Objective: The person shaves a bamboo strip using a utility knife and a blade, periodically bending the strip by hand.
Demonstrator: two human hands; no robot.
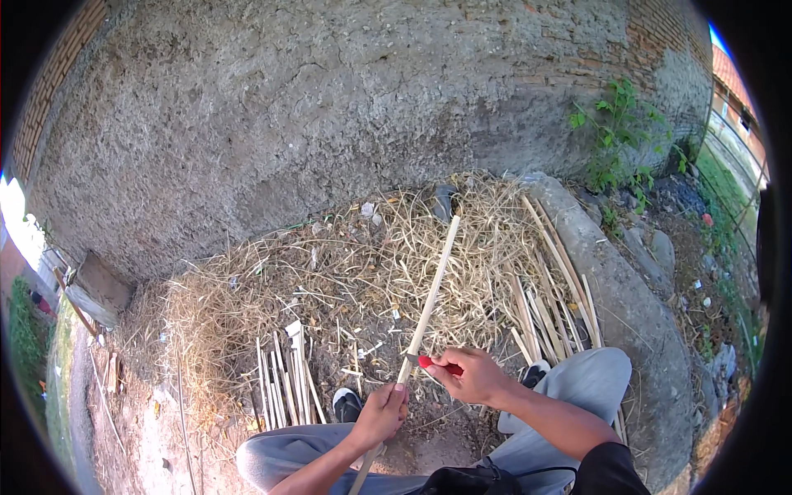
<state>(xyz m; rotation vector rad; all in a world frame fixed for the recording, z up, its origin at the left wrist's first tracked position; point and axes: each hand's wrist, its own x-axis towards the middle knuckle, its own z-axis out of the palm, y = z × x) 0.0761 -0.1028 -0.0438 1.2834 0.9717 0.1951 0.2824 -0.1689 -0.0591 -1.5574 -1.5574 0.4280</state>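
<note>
My left hand [381,417] is closed around the lower part of a long, pale strip [436,289], which looks like split bamboo. The strip slants up and away, its far end over the shavings, while its near end runs down between my legs. In my right hand [476,378] is a knife with a red handle [426,361]. Its short blade meets the strip just above my left hand, lying across it. Most of the handle is hidden by my fingers.
Curled shavings [404,247] cover the ground before a rough wall [330,107]. Cut strips lie in a left bundle [286,379] and a right bundle [549,318], beside my shoes. A concrete ledge [615,285] borders the right side, with a green plant [615,124] behind.
</note>
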